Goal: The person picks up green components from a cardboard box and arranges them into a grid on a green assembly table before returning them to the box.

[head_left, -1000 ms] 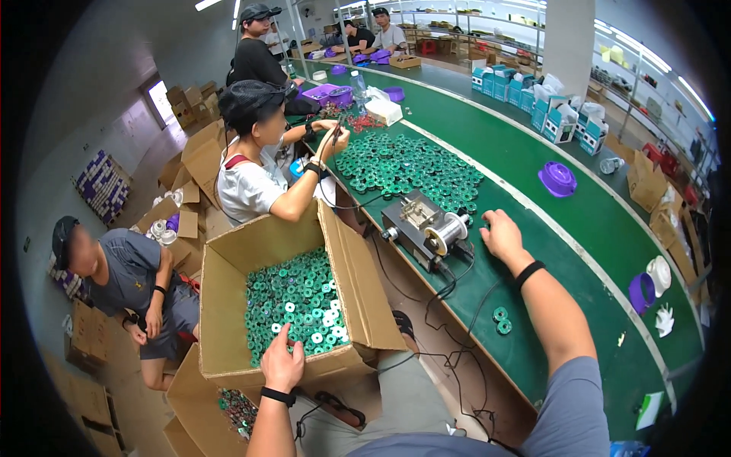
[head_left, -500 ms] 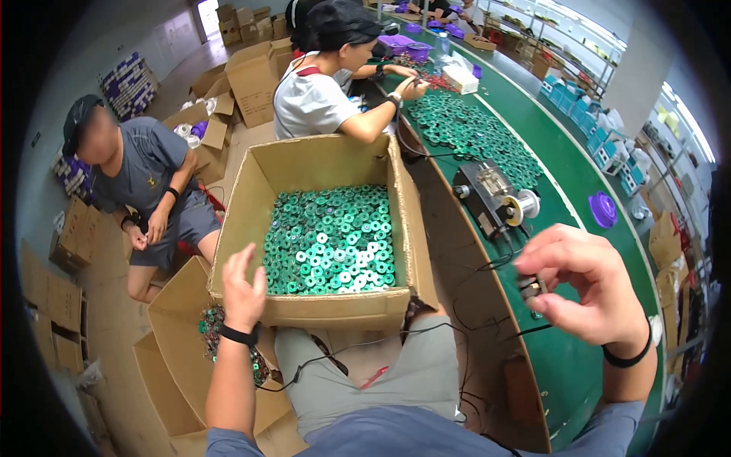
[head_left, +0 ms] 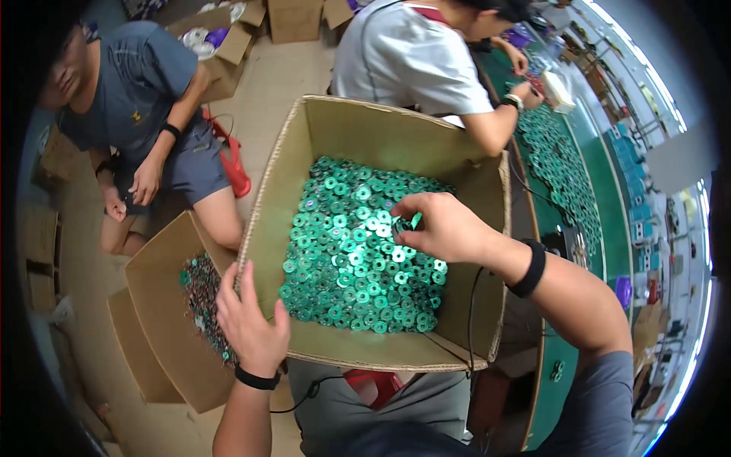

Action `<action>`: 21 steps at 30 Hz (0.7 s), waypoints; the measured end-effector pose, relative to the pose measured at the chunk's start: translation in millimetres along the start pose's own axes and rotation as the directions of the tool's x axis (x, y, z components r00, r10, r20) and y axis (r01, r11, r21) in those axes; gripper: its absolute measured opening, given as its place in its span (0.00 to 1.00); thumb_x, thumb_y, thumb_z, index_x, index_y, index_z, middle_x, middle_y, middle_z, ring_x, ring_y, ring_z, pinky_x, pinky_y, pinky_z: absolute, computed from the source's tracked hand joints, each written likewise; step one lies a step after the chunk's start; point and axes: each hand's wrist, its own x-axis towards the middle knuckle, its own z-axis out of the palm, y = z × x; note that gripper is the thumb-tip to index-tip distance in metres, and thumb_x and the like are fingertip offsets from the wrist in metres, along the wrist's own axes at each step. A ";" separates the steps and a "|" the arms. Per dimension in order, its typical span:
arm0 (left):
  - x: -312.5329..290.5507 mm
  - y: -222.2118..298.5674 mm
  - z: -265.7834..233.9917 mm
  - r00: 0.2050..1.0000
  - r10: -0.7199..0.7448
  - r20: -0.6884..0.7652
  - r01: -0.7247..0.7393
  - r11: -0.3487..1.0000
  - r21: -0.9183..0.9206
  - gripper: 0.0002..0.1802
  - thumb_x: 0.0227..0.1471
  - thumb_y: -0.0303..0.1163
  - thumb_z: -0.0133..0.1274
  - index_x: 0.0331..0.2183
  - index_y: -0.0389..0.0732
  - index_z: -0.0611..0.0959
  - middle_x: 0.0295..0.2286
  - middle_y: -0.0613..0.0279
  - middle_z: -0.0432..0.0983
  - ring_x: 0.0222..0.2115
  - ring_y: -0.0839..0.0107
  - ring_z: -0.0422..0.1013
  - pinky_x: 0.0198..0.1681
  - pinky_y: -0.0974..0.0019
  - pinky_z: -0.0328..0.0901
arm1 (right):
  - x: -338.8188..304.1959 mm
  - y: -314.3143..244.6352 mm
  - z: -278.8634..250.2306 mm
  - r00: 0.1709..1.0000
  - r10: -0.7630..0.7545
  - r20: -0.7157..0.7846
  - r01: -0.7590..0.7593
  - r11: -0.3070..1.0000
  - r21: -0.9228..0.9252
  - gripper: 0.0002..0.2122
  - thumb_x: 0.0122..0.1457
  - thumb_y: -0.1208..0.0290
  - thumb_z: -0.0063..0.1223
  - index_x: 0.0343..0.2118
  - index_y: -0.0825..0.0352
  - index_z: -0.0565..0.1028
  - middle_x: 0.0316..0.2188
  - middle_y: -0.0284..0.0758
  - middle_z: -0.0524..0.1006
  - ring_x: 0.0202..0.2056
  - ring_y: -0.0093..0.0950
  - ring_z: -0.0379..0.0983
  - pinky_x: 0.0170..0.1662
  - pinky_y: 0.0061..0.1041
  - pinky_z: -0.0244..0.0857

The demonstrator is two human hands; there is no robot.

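A deep cardboard box [head_left: 369, 356] stands in front of me with a thick layer of small green ring-shaped boards [head_left: 343, 266] on its bottom. My right hand [head_left: 449, 228] reaches over the box's right side. Between its thumb and index finger it pinches a small dark ring-shaped part [head_left: 402, 224] above the green rings. My left hand [head_left: 251, 324] lies against the box's left rim near the front corner, its fingers stretched out and apart, gripping nothing.
On the left, a second open box [head_left: 164, 320] holds tangled wired parts [head_left: 205, 305]. One person [head_left: 137, 84] sits beyond it; another [head_left: 419, 61] works at the green bench [head_left: 542, 381]. A thin black cable [head_left: 474, 312] hangs over my box's front right rim.
My right hand has swung left from above the bench into the box, with a small part still pinched. My left hand has come onto the box's rim. The view has shifted and come closer.
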 end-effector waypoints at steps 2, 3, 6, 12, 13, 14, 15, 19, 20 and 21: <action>1.6 -1.6 -0.8 1.000 -0.019 0.020 0.019 1.000 0.002 0.44 0.43 0.30 0.63 0.63 0.44 0.71 0.61 0.48 0.63 0.61 0.45 0.61 0.62 0.43 0.57 | 37.9 4.6 7.2 0.982 0.181 0.059 -0.185 0.980 0.077 0.18 0.53 0.65 0.68 0.45 0.68 0.82 0.42 0.45 0.84 0.46 0.44 0.81 0.52 0.38 0.74; 2.1 -3.4 -2.5 0.999 -0.025 0.031 0.024 0.999 0.021 0.43 0.42 0.30 0.62 0.63 0.44 0.72 0.61 0.48 0.64 0.60 0.45 0.62 0.62 0.43 0.57 | 55.6 4.0 12.1 0.980 0.176 0.095 -0.184 0.979 0.089 0.18 0.53 0.65 0.68 0.45 0.68 0.82 0.42 0.45 0.84 0.46 0.44 0.81 0.52 0.38 0.74; 3.6 -6.8 -2.8 0.995 -0.077 0.059 0.076 0.997 0.025 0.41 0.42 0.30 0.61 0.62 0.45 0.73 0.61 0.50 0.65 0.59 0.45 0.62 0.62 0.43 0.57 | 93.7 -7.7 39.7 0.977 0.210 0.025 -0.211 0.965 0.154 0.18 0.51 0.65 0.68 0.44 0.68 0.82 0.42 0.44 0.84 0.46 0.44 0.81 0.51 0.38 0.75; 9.5 -10.0 2.1 0.994 -0.073 0.085 0.073 0.997 0.004 0.39 0.42 0.29 0.59 0.60 0.46 0.74 0.60 0.51 0.66 0.59 0.46 0.64 0.61 0.43 0.59 | 76.5 -9.8 170.1 0.990 -0.013 0.143 -0.007 0.990 0.140 0.16 0.49 0.76 0.62 0.44 0.66 0.79 0.39 0.47 0.77 0.39 0.45 0.79 0.43 0.40 0.76; 10.3 -12.0 4.8 0.996 -0.063 0.069 0.064 0.998 -0.005 0.39 0.41 0.29 0.58 0.59 0.46 0.75 0.60 0.52 0.66 0.58 0.47 0.65 0.60 0.43 0.59 | 67.3 -8.1 193.3 0.981 -0.070 0.180 0.041 0.986 0.162 0.17 0.50 0.77 0.61 0.45 0.66 0.79 0.40 0.46 0.76 0.40 0.46 0.78 0.44 0.41 0.76; 9.4 -15.4 5.0 0.997 -0.059 0.056 0.058 0.998 0.013 0.38 0.41 0.28 0.57 0.59 0.45 0.75 0.59 0.52 0.66 0.57 0.47 0.66 0.60 0.43 0.60 | 61.4 -14.3 208.6 0.967 -0.050 0.249 0.012 0.988 0.152 0.16 0.50 0.77 0.61 0.44 0.66 0.78 0.40 0.46 0.75 0.41 0.46 0.78 0.45 0.40 0.76; 9.2 -16.4 4.9 0.995 -0.068 0.067 0.066 0.998 0.022 0.38 0.41 0.28 0.57 0.59 0.45 0.75 0.59 0.52 0.66 0.57 0.47 0.66 0.60 0.43 0.60 | 58.3 -17.5 219.5 0.949 -0.030 0.315 -0.014 0.990 0.137 0.15 0.50 0.77 0.62 0.42 0.67 0.77 0.40 0.45 0.75 0.42 0.47 0.77 0.45 0.40 0.75; 9.9 -16.1 5.9 0.997 -0.059 0.051 0.058 0.998 0.019 0.38 0.40 0.28 0.57 0.59 0.44 0.75 0.59 0.51 0.67 0.57 0.47 0.66 0.60 0.44 0.61 | 60.0 -13.6 253.6 0.953 0.008 0.304 -0.036 0.996 0.086 0.12 0.51 0.76 0.63 0.39 0.68 0.75 0.40 0.43 0.74 0.41 0.46 0.77 0.44 0.41 0.75; 10.0 -15.6 6.6 0.997 -0.055 0.046 0.054 0.998 0.011 0.39 0.40 0.29 0.57 0.59 0.43 0.75 0.58 0.51 0.67 0.56 0.47 0.66 0.59 0.44 0.61 | 60.9 -10.7 260.4 0.976 -0.051 0.213 0.044 0.998 0.038 0.11 0.52 0.75 0.63 0.37 0.68 0.75 0.39 0.43 0.73 0.40 0.45 0.77 0.42 0.41 0.75; 9.6 -16.2 7.0 0.997 -0.058 0.051 0.057 0.998 0.016 0.39 0.40 0.29 0.57 0.59 0.43 0.75 0.58 0.51 0.67 0.56 0.47 0.66 0.59 0.44 0.61 | 63.0 -10.7 265.4 0.986 -0.117 0.122 0.119 0.993 -0.016 0.10 0.52 0.74 0.63 0.36 0.68 0.74 0.38 0.43 0.73 0.39 0.45 0.77 0.41 0.41 0.75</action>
